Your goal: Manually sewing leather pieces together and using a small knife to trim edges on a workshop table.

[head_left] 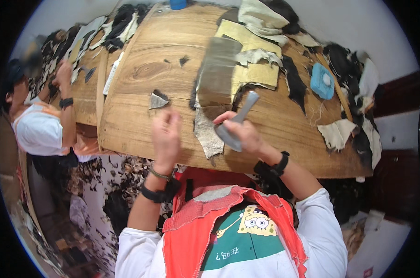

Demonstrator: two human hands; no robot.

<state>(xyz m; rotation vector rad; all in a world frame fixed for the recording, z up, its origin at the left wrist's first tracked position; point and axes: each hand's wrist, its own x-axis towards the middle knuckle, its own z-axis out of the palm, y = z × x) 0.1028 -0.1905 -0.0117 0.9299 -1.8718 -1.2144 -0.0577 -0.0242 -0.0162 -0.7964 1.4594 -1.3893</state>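
My right hand [244,136] is closed around a grey metal knife [247,105] with a broad rounded blade and a straight handle pointing up and away. Left of it, my left hand [166,134] is raised over the table's near part, slightly blurred, fingertips drawn together; whatever they pinch, if anything, is hidden. Between my hands a pale, ragged piece of fur hide [209,135] lies skin side up, its dark fur edge showing. A brownish, glossy, see-through sheet [217,69] lies across its far end. A small grey hide scrap [158,100] rests just beyond my left hand.
Yellow pattern sheets [258,72] with hide on top lie behind. A blue box [322,81] and dark fur strip [293,81] are to the right. Furs pile along the edges. Another person [43,125] works at the left, beside a wooden strip [101,85]. Scraps [101,178] litter the floor.
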